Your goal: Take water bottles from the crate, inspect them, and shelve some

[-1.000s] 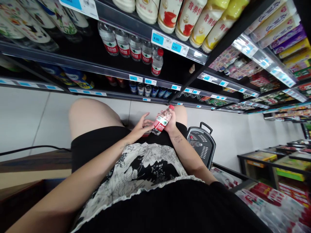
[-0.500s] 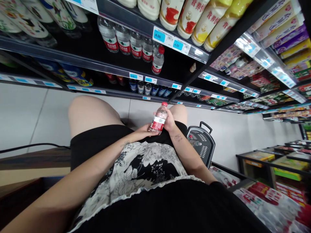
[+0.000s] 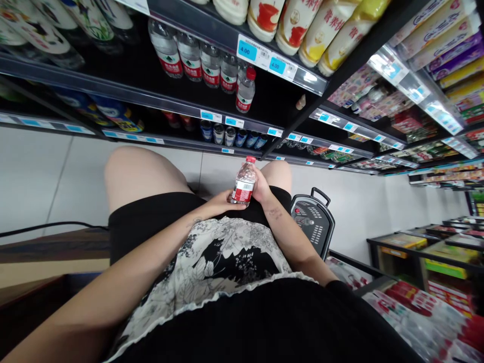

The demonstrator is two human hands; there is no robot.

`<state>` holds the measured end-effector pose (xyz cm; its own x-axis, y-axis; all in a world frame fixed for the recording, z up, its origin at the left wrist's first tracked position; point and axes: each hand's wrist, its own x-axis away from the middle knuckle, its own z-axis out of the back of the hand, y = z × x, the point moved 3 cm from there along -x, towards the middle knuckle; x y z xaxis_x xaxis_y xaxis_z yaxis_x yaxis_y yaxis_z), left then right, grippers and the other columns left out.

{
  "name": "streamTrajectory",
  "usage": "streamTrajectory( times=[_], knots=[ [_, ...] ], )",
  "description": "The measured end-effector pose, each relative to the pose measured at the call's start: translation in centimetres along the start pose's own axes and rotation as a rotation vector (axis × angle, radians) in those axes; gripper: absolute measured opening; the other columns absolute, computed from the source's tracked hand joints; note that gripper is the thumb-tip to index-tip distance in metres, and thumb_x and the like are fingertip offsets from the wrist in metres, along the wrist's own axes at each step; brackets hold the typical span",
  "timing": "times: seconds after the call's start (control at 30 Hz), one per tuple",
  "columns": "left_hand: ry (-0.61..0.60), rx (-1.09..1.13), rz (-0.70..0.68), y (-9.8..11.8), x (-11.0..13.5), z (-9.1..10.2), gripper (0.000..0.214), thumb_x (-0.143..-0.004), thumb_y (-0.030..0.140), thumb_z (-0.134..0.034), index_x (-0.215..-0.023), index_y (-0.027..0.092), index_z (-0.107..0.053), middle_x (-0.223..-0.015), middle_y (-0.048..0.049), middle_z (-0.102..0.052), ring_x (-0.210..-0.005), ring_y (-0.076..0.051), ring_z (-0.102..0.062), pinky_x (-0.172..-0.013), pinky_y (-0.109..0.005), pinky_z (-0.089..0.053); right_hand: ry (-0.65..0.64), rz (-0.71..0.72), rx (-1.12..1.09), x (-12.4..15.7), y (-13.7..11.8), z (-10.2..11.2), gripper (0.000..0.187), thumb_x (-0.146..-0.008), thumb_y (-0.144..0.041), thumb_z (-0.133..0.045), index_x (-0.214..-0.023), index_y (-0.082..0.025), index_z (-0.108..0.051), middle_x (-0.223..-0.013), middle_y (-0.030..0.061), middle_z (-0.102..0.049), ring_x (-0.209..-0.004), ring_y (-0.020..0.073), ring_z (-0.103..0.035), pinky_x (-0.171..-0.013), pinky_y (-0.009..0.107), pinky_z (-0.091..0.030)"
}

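A small clear water bottle [image 3: 243, 189] with a red cap and a red-and-white label is held above my lap, nearly upright and leaning a little right. My left hand [image 3: 221, 202] grips it low, with the thumb across its base. Higher up, my right hand [image 3: 260, 186] is wrapped round its right side; some of its fingers are hidden behind the bottle. On the shelf ahead, a similar water bottle [image 3: 245, 91] stands near the front edge, right of a row of matching bottles [image 3: 210, 65].
A dark shopping basket [image 3: 312, 222] with a handle stands on the floor to my right, a bottle inside. Shelves [image 3: 151, 96] of drinks and cans run across the front. Low display stands [image 3: 401, 252] with packaged goods are at the right. A black cable [image 3: 56, 225] lies at the left.
The bottle and both hands have shifted slightly up and left, and the bottle stands a little more upright. Both hands keep their hold on it.
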<state>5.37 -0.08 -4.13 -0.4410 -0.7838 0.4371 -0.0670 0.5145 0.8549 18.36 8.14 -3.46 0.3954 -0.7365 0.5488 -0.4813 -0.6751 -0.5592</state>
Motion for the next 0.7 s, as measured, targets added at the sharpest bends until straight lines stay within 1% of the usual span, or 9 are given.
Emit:
streamTrajectory(
  times=[0.1, 0.27, 0.47, 0.6, 0.7],
  knots=[
    [0.004, 0.0, 0.005, 0.1, 0.0, 0.0, 0.066, -0.057, 0.048, -0.093, -0.111, 0.016, -0.071, -0.111, -0.0112, -0.078, -0.107, -0.032, -0.072, -0.107, -0.051, -0.048, -0.001, 0.002, 0.006, 0.0, 0.0, 0.0, 0.025, -0.098, -0.041, -0.054, -0.105, -0.02, -0.068, -0.073, -0.0033, -0.071, -0.067, 0.0147, -0.065, -0.071, 0.027, -0.057],
    [0.006, -0.01, 0.033, 0.1, 0.2, 0.0, 0.066, -0.059, 0.045, -0.092, -0.115, 0.018, -0.069, -0.113, -0.0097, -0.078, -0.11, -0.031, -0.071, -0.109, -0.05, -0.048, 0.028, -0.008, 0.0, 0.2, -0.1, -0.2, 0.026, -0.101, -0.039, -0.052, -0.104, -0.02, -0.068, -0.076, -0.0029, -0.072, -0.068, 0.0134, -0.066, -0.073, 0.023, -0.056],
    [0.009, 0.005, 0.018, 0.0, 0.0, 0.0, 0.064, -0.059, 0.044, -0.092, -0.113, 0.017, -0.07, -0.111, -0.0099, -0.078, -0.109, -0.032, -0.071, -0.108, -0.051, -0.047, 0.014, 0.001, -0.015, 0.6, -0.4, -0.6, 0.028, -0.104, -0.034, -0.044, -0.104, -0.019, -0.068, -0.076, -0.0019, -0.072, -0.068, 0.0129, -0.066, -0.072, 0.023, -0.056],
    [0.016, -0.004, 0.013, -0.1, 0.0, 0.1, 0.063, -0.059, 0.043, -0.093, -0.112, 0.017, -0.071, -0.109, -0.0095, -0.078, -0.107, -0.032, -0.071, -0.106, -0.051, -0.048, 0.047, -0.015, 0.001, 0.8, -0.4, -0.8, 0.025, -0.102, -0.036, -0.048, -0.104, -0.02, -0.068, -0.075, -0.0024, -0.072, -0.068, 0.0132, -0.066, -0.073, 0.023, -0.057],
    [0.019, -0.01, 0.014, -0.1, 0.0, 0.1, 0.062, -0.059, 0.043, -0.093, -0.112, 0.018, -0.071, -0.109, -0.0096, -0.078, -0.106, -0.031, -0.071, -0.106, -0.051, -0.048, 0.05, -0.026, -0.006, 0.9, -0.5, -1.1, 0.026, -0.103, -0.035, -0.047, -0.103, -0.019, -0.068, -0.075, -0.0022, -0.071, -0.068, 0.0128, -0.065, -0.072, 0.022, -0.056]
  ],
)
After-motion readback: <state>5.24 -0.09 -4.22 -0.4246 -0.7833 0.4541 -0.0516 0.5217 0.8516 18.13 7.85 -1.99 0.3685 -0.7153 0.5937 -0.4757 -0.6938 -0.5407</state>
